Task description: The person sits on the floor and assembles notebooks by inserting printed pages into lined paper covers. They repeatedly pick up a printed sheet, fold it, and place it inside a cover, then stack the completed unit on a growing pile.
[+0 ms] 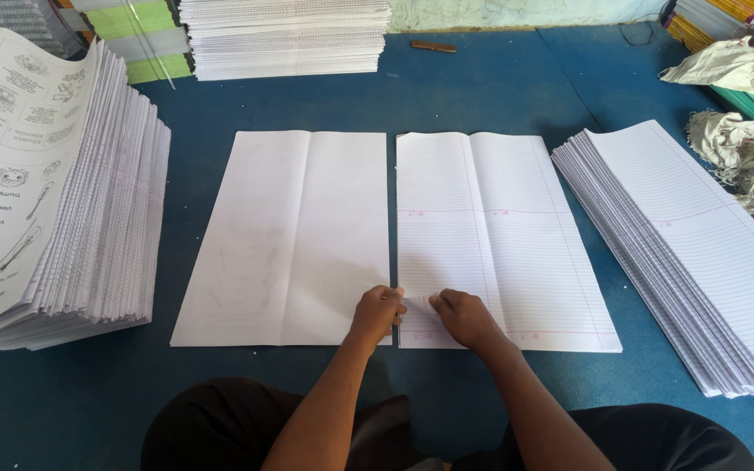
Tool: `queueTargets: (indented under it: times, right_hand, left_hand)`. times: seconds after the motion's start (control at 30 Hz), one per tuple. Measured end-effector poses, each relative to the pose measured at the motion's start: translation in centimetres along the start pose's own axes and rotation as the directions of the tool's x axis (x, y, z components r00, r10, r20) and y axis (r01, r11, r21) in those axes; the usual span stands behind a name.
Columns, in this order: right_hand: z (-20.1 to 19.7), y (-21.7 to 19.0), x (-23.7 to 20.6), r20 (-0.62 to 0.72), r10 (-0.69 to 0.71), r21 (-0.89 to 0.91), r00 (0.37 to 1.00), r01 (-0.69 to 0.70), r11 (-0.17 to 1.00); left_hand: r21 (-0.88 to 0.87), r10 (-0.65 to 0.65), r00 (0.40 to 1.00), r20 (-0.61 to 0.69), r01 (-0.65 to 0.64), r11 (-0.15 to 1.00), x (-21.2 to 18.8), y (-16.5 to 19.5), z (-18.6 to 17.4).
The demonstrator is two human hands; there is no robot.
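**Two hands at the near edge of a ruled sheet**

While both forearms reached forward from the bottom of the view, the left hand [379,311] and the right hand [464,316] met at the near left corner of the ruled sheet [517,235]. Each hand was closed in a narrow pinch on the paper's edge, with a small lifted fold of it visible between the two sets of fingers. The ruled sheet lay flat on the blue table [499,83], creased down its middle and crossed by faint pink lines. Just beside it, on its left and nearly touching along the long edge, lay a blank sheet [290,235] of about the same size, also creased lengthwise.

Well to the left stood a tall stack of printed pages [54,192], its top page showing small drawings and text. To the right, a fanned stack of ruled paper [691,253] lay at a slant, close to the ruled sheet's right edge. At the far side of the table sat another white paper stack [285,39], a green and white bundle [137,39] beside it, and a small brown tool [434,46]. Crumpled cloth [743,105] lay at the far right.
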State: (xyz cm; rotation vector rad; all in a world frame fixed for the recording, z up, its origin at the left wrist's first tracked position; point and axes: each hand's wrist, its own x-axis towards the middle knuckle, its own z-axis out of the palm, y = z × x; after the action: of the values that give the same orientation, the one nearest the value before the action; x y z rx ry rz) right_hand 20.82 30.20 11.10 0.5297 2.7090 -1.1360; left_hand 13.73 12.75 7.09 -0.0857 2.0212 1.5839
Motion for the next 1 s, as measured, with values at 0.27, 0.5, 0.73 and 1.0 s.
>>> queueTargets:
  times: [0.27,0.5,0.73,1.0]
  right_hand:
    - [-0.1,0.6,0.2,0.005,-0.031,-0.051,1.0,0.031,0.998]
    - [-0.2,0.2,0.2,0.021,0.05,-0.067,0.999,-0.048,0.997]
    - [-0.3,0.0,0.1,0.004,0.011,-0.059,1.0,-0.011,0.998]
    - [-0.2,0.8,0.7,0.022,0.01,-0.074,1.0,-0.008,0.997]
  left_hand:
    - [-0.027,-0.012,0.999,-0.046,0.011,1.0,0.7,-0.5,0.1]
    - [-0.005,-0.012,0.999,-0.043,0.012,1.0,0.6,-0.4,0.0]
    - [-0.028,-0.016,1.0,-0.011,0.016,0.999,0.6,-0.3,0.2]
    - [-0.101,-0.044,0.994,0.102,0.055,0.993,1.3,-0.9,0.6]
